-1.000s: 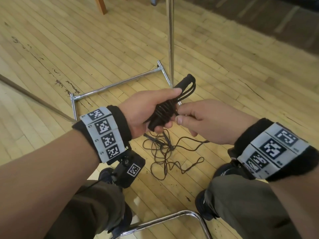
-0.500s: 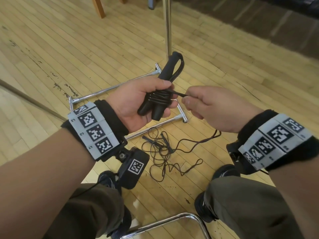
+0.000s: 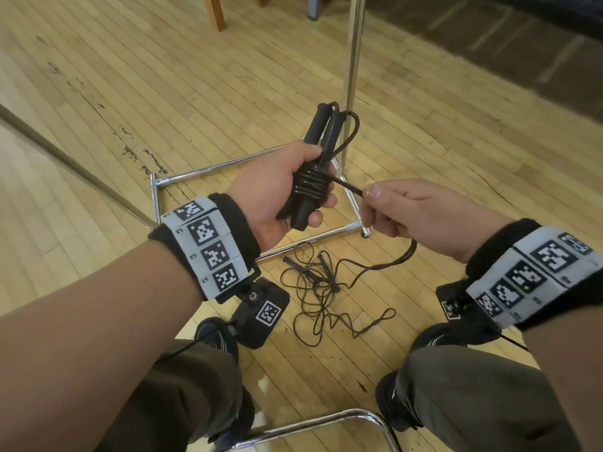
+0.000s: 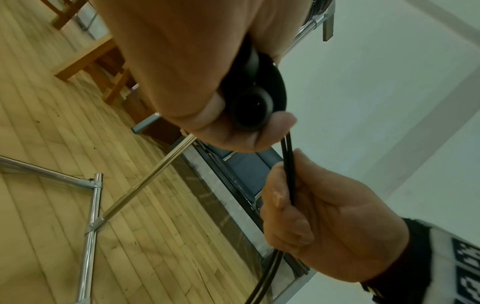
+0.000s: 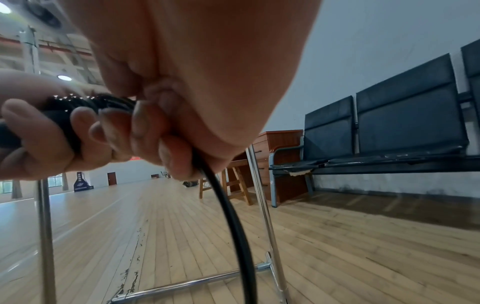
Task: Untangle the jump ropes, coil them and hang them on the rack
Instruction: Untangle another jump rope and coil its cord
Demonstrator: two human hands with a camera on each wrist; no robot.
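My left hand (image 3: 287, 187) grips a black jump rope bundle (image 3: 313, 177): two handles side by side with cord wound round their middle, upper ends near the rack pole. My right hand (image 3: 391, 207) pinches the doubled loose cord (image 3: 349, 187) that runs off the wraps and pulls it taut to the right; the cord's tail (image 5: 233, 216) hangs below the fist. In the left wrist view the handle end (image 4: 250, 111) sits in my left fingers and the cord (image 4: 289, 170) passes through my right hand (image 4: 311, 209). A second, thin dark rope (image 3: 326, 298) lies tangled on the floor between my feet.
The chrome rack's upright pole (image 3: 352, 73) and its floor base frame (image 3: 228, 164) stand just beyond my hands. A chrome chair tube (image 3: 326, 422) curves near my knees. Dark bench seats (image 5: 389, 127) and wooden furniture (image 5: 280, 156) line the wall on the right.
My hands and the bundle rose and turned more upright. My right hand drew the cord out to the right, away from the wraps, so it is now taut.
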